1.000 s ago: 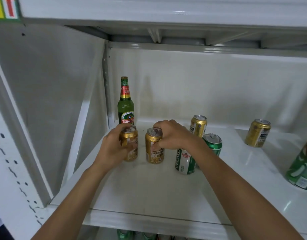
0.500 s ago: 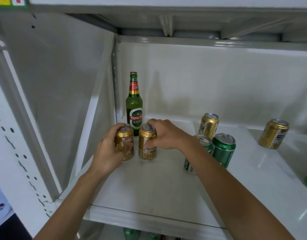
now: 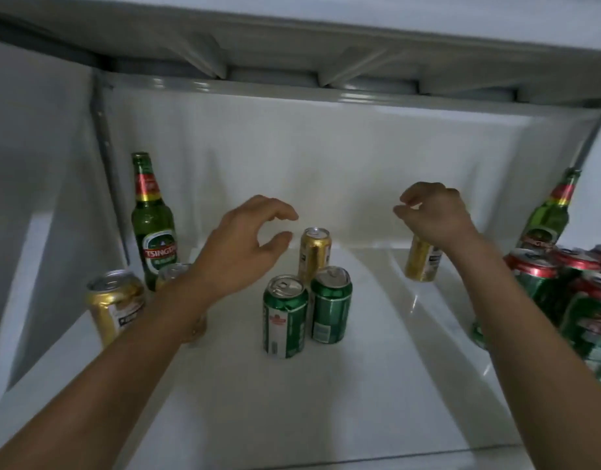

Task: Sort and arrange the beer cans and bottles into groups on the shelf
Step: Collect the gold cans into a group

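My left hand (image 3: 244,242) hovers open just left of a gold can (image 3: 314,254) at mid shelf, holding nothing. My right hand (image 3: 434,217) is open above another gold can (image 3: 421,262), its fingers curled and apart from it. Two green cans (image 3: 285,317) (image 3: 331,305) stand together in front of the middle gold can. At the left stand two gold cans (image 3: 114,305) (image 3: 171,273), the second partly hidden by my left forearm, in front of a green Tsingtao bottle (image 3: 153,222).
A second green bottle (image 3: 551,212) stands at the back right, behind a cluster of several red-topped green cans (image 3: 533,283). The white shelf (image 3: 377,385) has side walls close on both ends and another shelf low overhead.
Both hands have let go of the two gold cans at the left and moved right and up. The view has swung right, bringing the red-topped cans and second bottle into sight.
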`<move>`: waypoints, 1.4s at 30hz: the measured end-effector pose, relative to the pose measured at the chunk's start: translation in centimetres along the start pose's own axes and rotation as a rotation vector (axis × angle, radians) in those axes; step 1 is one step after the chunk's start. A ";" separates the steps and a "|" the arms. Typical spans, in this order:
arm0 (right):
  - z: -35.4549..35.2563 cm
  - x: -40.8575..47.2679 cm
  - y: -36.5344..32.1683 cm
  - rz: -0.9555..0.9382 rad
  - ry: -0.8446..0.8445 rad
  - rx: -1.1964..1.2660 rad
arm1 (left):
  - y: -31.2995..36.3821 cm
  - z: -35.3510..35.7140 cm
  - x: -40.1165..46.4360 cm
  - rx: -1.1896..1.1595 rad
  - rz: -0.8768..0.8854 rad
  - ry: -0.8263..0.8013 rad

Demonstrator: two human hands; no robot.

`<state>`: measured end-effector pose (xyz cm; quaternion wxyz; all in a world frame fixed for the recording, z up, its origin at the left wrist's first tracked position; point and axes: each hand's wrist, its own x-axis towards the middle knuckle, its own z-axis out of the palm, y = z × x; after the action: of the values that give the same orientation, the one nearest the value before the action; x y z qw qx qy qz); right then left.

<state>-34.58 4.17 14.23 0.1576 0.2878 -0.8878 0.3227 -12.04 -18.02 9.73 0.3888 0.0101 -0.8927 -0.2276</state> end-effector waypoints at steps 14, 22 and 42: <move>5.2 6.0 10.8 0.313 -0.384 -0.269 | -7.1 12.6 10.3 0.217 -0.258 -0.643; 6.8 5.9 11.4 0.266 -0.118 -0.154 | -7.3 10.9 9.1 0.128 -0.218 -0.531; 3.7 -10.8 -16.2 -0.464 -0.173 0.585 | 0.9 -15.0 -9.5 -0.060 -0.353 0.173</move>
<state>-16.50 -3.99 14.25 0.0621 0.5401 -0.6796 0.4926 5.18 -21.35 12.42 0.4183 0.1744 -0.8331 -0.3172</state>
